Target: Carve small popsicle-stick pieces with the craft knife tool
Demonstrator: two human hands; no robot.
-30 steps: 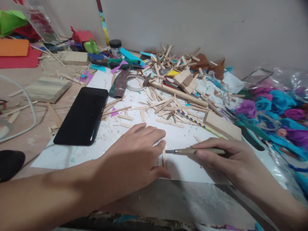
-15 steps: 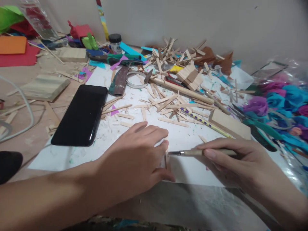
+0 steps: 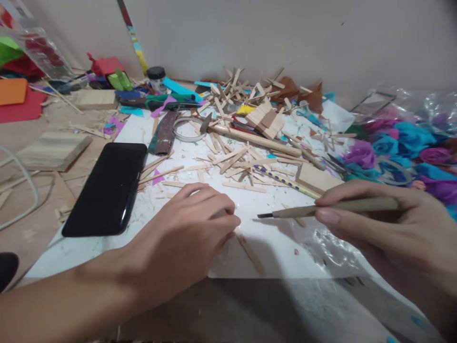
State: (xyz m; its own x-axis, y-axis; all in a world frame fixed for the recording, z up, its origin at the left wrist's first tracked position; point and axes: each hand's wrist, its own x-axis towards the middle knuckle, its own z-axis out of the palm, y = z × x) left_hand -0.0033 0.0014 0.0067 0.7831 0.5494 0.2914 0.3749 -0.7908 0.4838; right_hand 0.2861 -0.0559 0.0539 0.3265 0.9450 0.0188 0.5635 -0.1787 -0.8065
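My right hand (image 3: 385, 228) is closed around the wooden handle of a carving chisel (image 3: 346, 206). The short dark blade points left, held above the white paper (image 3: 228, 267) and apart from the stick. My left hand (image 3: 196, 224) rests low over the paper with its fingers curled together and its thumb hidden. From under its fingertips a wooden craft stick (image 3: 252, 252) slants down towards the paper's near edge. The upper end of this stick is at the fingers, where it looks notched.
A black phone (image 3: 107, 188) lies left of my left hand. Beyond are loose craft sticks (image 3: 243, 162), a hammer (image 3: 250, 136), a roll of tape (image 3: 189, 129), a patterned pencil (image 3: 285, 180) and a wood block (image 3: 317, 178). Crepe-paper flowers (image 3: 403, 143) sit at right.
My right hand has drawn the chisel back to the right and up off the stick. My left hand's fingers have curled in, and the stick has turned to a slant. The view has shifted slightly.
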